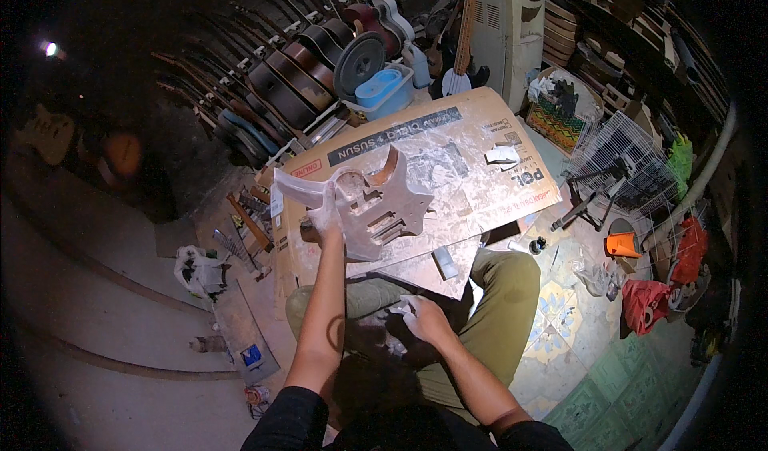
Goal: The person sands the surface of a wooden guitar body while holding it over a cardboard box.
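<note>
An unpainted, dusty electric guitar body [410, 205] with pointed horns and routed cavities is tilted above a large flat cardboard sheet [488, 115]. My left hand [325, 213], white with dust, is closed on its left edge near a horn. Down over my lap, my right hand [424, 320] is apart from the body, its fingers drawn together. Something pale shows at those fingertips, too small to name. Between the two hands, a grey rectangular block [445, 264] lies on the board's near edge. A crumpled white piece [502, 157] rests farther right on the cardboard.
Several guitars [296, 79] stand in a rack at the back left. A blue tub [379, 88] sits behind the cardboard. To the right are a wire cage [620, 159], an orange object [623, 245] and red bags [645, 305]. A white plastic bag [200, 270] lies at left.
</note>
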Motion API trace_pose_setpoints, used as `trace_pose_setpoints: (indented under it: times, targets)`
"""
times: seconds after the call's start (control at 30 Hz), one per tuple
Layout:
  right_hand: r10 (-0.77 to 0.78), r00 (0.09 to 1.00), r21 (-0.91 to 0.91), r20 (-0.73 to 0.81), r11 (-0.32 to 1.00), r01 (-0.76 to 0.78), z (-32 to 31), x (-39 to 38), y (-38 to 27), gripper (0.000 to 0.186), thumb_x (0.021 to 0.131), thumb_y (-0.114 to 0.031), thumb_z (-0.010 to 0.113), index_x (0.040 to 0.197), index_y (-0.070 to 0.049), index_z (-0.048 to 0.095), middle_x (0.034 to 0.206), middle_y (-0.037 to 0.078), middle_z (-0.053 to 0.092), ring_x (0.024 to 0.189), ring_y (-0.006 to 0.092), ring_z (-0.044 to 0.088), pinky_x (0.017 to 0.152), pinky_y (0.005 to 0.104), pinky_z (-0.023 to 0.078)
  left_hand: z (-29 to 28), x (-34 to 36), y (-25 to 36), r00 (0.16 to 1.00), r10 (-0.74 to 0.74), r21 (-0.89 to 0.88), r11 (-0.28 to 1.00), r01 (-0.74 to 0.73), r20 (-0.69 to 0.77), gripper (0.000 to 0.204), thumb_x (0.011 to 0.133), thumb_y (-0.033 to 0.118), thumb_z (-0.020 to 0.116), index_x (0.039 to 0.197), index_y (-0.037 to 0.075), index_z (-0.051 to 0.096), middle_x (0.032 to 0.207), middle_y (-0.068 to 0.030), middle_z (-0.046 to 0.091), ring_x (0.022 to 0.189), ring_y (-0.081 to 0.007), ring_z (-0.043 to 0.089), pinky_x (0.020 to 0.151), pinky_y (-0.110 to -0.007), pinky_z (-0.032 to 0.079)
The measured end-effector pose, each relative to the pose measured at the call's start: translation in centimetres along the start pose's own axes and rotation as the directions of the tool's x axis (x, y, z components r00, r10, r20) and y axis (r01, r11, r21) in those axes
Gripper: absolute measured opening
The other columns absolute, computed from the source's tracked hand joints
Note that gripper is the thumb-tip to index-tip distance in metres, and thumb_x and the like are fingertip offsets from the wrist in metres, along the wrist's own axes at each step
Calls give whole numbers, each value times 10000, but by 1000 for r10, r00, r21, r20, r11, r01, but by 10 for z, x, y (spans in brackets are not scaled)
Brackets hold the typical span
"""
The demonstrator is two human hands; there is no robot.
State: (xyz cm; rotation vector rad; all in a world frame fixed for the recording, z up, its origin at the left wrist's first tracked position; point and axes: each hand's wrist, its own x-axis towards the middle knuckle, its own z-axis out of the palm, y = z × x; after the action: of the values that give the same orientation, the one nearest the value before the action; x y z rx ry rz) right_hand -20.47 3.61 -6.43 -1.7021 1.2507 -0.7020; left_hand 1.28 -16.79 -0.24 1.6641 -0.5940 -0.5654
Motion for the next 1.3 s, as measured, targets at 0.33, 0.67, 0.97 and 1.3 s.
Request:
trace_pose_setpoints:
  times: [0.33, 0.67, 0.97, 1.3]
  targets:
    - [80, 996, 300, -37, 952, -65, 28, -6, 61, 490, 801, -108, 633, 1262, 35, 547, 1089, 215, 672, 971, 326, 667, 868, 393, 520, 23, 6, -37, 985, 57, -6, 998, -57, 161, 816, 784, 602, 718, 1135, -128, 622, 1122, -219, 657, 984, -288, 633, 896, -389, 488]
    - [200, 979, -43, -31, 979, -201, 20, -8, 29, 206, 828, -99, 552, 994, -15, 641, 977, 237, 651, 971, 424, 631, 801, 502, 500, 9, 16, -34, 990, -92, 98, 992, 81, 108, 830, 787, 612, 710, 1134, -137, 622, 1125, -224, 658, 971, -293, 640, 881, -397, 501]
    - [216, 976, -85, -10, 973, -216, 41, 6, 45, 228, 800, -70, 571, 1010, -6, 632, 982, 239, 653, 988, 418, 630, 816, 499, 501, 2, 24, -40, 988, -133, 102, 987, 126, 71, 843, 790, 620, 702, 1134, -145, 622, 1127, -230, 659, 959, -297, 647, 868, -404, 512]
    - [261, 965, -115, 24, 960, -257, 26, 7, 29, 195, 800, -108, 576, 962, -28, 647, 1032, 230, 638, 997, 425, 621, 827, 530, 497, -15, -3, -36, 996, -26, 212, 977, 8, 84, 759, 861, 534, 672, 1209, -135, 578, 1187, -243, 633, 990, -312, 637, 881, -426, 521]
